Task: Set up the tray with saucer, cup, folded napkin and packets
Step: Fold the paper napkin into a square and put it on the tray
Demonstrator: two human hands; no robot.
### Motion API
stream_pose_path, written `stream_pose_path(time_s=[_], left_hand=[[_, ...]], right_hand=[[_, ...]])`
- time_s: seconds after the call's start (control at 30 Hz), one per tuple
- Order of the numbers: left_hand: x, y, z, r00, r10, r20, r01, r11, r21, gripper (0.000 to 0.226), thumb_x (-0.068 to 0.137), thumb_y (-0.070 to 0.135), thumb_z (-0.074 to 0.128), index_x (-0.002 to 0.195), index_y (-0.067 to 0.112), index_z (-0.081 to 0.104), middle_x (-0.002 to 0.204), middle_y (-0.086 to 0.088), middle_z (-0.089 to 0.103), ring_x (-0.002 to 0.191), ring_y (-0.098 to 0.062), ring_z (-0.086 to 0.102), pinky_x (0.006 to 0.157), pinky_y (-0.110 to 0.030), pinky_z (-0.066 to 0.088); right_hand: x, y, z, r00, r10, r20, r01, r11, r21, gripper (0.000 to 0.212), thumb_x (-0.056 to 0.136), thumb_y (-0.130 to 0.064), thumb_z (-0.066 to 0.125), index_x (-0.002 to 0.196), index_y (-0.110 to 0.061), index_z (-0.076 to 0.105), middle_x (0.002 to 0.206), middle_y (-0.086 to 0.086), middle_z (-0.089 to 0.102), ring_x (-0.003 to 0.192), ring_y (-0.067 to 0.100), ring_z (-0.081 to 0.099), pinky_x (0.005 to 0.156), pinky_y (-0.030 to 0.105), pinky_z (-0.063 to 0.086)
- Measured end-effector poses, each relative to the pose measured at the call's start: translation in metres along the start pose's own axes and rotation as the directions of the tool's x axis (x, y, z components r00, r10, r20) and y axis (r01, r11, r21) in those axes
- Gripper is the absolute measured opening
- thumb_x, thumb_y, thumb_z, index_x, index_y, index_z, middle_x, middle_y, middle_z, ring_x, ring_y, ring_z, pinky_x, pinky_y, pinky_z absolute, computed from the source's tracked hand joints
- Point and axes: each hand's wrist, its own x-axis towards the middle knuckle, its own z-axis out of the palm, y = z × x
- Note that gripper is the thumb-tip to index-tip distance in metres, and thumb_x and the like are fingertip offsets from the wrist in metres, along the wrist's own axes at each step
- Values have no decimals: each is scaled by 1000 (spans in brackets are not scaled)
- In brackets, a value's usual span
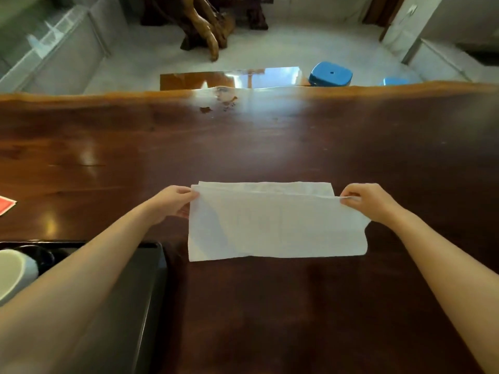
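A white paper napkin (275, 225) lies on the dark wooden table (270, 147) in the middle of the view, its near half folded up over the far half. My left hand (172, 202) pinches the napkin's upper left corner. My right hand (370, 201) pinches its upper right corner. A black tray (151, 279) sits at the near left, partly under my left forearm. On it stands a white cup (14, 271) on a dark saucer (44, 255), both cut off by the frame edge.
A red packet (6, 205) lies at the table's left edge. Beyond the far table edge are a blue stool (330, 74), a second blue stool (394, 81), a glossy bench (229, 78) and a carved wooden root (205, 25) on the floor.
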Motion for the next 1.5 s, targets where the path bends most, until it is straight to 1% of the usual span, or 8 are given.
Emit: stream_pose_path(time_s=[0.3, 0.47, 0.53, 0.63, 0.97, 1.27, 1.4, 1.5], left_hand=[[86, -9, 33, 896, 15, -444, 51, 989, 138, 28, 93, 27, 47, 98, 9, 68, 90, -7, 65, 94, -30, 62, 77, -37, 50], [84, -18, 66, 698, 253, -670, 21, 928, 372, 41, 91, 15, 46, 132, 9, 44, 131, -15, 52, 121, -34, 45, 97, -44, 39], [78, -17, 107, 679, 460, -572, -133, 843, 521, 43, 92, 8, 43, 135, 10, 43, 138, -13, 49, 128, -32, 42, 106, -46, 34], [93, -16, 160, 834, 445, -325, -89, 691, 717, 50, 99, 23, 31, 147, 17, 18, 157, -5, 18, 145, -22, 13, 117, -47, 6], [119, -58, 117, 837, 379, -396, 62, 652, 755, 57, 95, 48, 17, 148, 28, 9, 159, 5, 4, 146, -15, 1, 118, -41, -2], [107, -34, 127, 840, 305, -449, 187, 614, 767, 57, 97, 41, 12, 149, 18, 2, 159, -2, -4, 146, -19, -6, 118, -46, -6], [88, 19, 275, 837, 520, -172, -227, 616, 755, 55, 97, 36, 12, 149, 20, 5, 159, -1, 1, 146, -19, -6, 113, -41, -17], [89, 18, 307, 866, 495, -68, -257, 558, 789, 55, 97, 37, 10, 148, 20, -1, 159, 1, -6, 144, -15, -15, 112, -42, -22]], right_hand=[[116, -1, 34, 997, 81, -19, -83, 986, -142, 22, 90, -30, 56, 100, -13, 66, 99, 9, 66, 87, 26, 59, 81, 42, 51], [114, -23, 81, 931, 21, -364, -106, 971, -215, 40, 91, -26, 54, 124, -3, 53, 125, 21, 55, 114, 41, 46, 95, 52, 38], [102, -62, 119, 912, -207, -354, 173, 977, -125, 41, 93, -22, 50, 129, -3, 51, 136, 20, 50, 127, 39, 42, 106, 53, 30], [97, -122, 178, 909, -406, -89, 402, 914, -57, 46, 99, -25, 33, 143, -14, 33, 155, 4, 25, 145, 21, 16, 117, 45, 5], [112, -59, 198, 980, -121, -159, 83, 971, -226, 56, 94, -50, 16, 148, -35, 12, 159, -7, 8, 147, 21, -1, 117, 44, -5], [95, 24, 159, 967, 55, -251, -113, 968, -225, 57, 97, -41, 24, 149, -19, 14, 159, 7, 8, 146, 24, 2, 120, 38, 0], [98, 27, 159, 970, 42, -241, -103, 964, -244, 57, 98, -41, 24, 149, -20, 13, 159, 6, 7, 146, 23, 2, 119, 38, 0], [101, 34, 162, 970, 20, -241, -84, 962, -259, 56, 98, -41, 23, 149, -21, 13, 159, 6, 7, 146, 23, 2, 119, 38, 0]])
